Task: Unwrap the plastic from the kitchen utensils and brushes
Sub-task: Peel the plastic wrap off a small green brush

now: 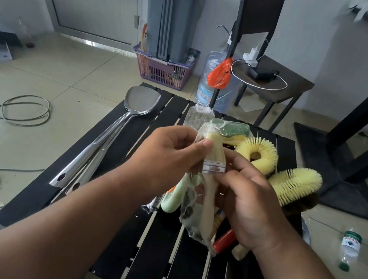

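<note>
I hold a pale bristle brush [214, 162] with a metal ferrule, still in clear crinkled plastic wrap [197, 213], above the black slatted table [153, 252]. My left hand [169, 159] pinches the wrap near the bristle end. My right hand [247, 204] grips the brush at the ferrule and handle. Under them lie two yellow loop brushes [298, 184], a green and yellow sponge [231, 129] in plastic, a light green handle [174, 196] and a red handle [225, 241]. Steel spatulas [115, 132] lie unwrapped on the table's left side.
A green-capped bottle [350, 247] lies on the floor at the right. Cables [11, 109] loop over the tiles at the left. Behind the table are a grey bin [170, 14] in a purple basket [163, 71], a water jug [212, 83] and a dark side table [276, 84].
</note>
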